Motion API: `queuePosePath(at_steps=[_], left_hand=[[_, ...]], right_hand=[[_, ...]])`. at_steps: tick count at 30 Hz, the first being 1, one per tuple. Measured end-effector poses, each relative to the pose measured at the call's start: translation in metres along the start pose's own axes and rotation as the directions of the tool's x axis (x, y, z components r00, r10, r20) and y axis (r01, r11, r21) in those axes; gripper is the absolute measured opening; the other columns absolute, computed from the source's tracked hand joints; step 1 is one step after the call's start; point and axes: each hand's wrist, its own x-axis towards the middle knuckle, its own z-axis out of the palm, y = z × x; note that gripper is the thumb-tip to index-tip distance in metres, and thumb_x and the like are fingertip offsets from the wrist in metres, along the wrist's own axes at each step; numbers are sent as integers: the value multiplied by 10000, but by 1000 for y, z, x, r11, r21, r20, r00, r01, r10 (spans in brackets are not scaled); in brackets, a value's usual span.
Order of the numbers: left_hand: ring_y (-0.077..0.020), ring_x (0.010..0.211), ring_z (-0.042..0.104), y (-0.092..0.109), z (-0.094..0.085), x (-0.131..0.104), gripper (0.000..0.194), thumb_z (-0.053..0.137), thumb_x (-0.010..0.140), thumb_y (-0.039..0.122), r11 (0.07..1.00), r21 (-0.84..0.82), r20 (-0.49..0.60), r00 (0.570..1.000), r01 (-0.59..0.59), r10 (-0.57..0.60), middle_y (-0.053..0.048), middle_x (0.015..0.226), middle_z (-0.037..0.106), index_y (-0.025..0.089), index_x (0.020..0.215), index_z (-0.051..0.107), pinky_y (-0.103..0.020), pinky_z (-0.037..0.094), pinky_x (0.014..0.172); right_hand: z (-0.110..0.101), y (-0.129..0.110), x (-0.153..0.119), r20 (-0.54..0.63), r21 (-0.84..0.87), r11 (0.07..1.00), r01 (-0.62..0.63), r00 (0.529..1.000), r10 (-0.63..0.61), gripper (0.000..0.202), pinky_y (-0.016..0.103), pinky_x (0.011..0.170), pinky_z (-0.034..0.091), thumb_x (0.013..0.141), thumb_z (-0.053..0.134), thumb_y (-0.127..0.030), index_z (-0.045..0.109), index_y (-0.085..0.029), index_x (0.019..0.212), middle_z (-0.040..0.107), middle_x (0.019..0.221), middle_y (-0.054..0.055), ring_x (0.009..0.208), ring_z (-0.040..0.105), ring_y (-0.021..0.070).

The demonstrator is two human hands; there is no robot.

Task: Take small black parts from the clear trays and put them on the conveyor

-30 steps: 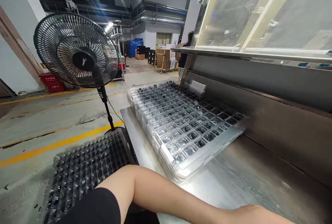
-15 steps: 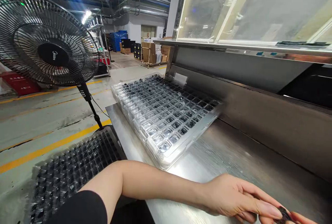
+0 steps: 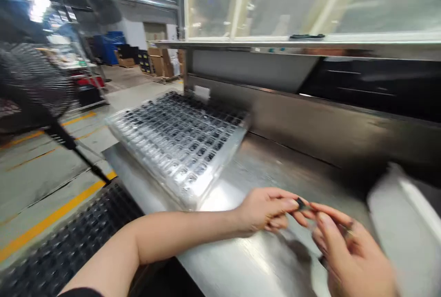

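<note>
Right hand: the right hand [image 3: 347, 251] was nearest the camera at the lower right, blurred, fingers curled loosely and pointing up and left, its fingertips [image 3: 322, 216] meeting the small part; how firmly it pinched could not be told.
Left hand: the left hand [image 3: 267, 210] lay just above the tabletop, palm down, thumb and forefinger closed on a small dark part [image 3: 301, 204]; the other fingers were tucked under.
Small dark part: held between the two hands, just above the steel surface, right of the tray stack; its shape was too small and blurred to make out.
Left arm: the bare forearm [image 3: 165, 237] reached in from the lower left, crossing the front edge of the tabletop, wrist nearly straight.
Tabletop: a brushed steel tabletop [image 3: 241, 260] with a raised steel back wall behind it.
Black tray: a black compartment tray [image 3: 65, 246] sat lower, off the left end of the tabletop, beside the arm.
Clear trays: a stack of clear plastic trays [image 3: 175, 136], their cells filled with small dark parts, lay tilted on the left half of the tabletop, well apart from the hands.
Fan: a black standing fan [image 3: 31, 81], blurred, stood on the floor at far left.
</note>
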Motion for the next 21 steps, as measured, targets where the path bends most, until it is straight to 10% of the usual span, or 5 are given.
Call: queuePosePath(at_steps=[7, 21], left_hand=[[-29, 455, 339, 10, 11, -5, 537, 932, 855, 509, 1000, 4, -91, 996, -10, 11, 17, 788, 648, 149, 1183, 704, -176, 166, 412], [-41, 502, 351, 15, 14, -9, 418, 894, 908, 432, 996, 63, -101, 993, -60, 66, 18, 760, 599, 142, 1160, 730, -179, 214, 463]], right_hand=[[-1, -14, 3, 104, -124, 924, 361, 931, -350, 444, 350, 712, 455, 1238, 415, -455, 654, -228, 942, 652, 867, 44, 767, 621, 229], [-1, -15, -4, 98, -243, 870, 430, 903, -419, 308, 335, 642, 356, 1207, 535, -355, 651, -208, 963, 646, 814, 4, 641, 546, 163]])
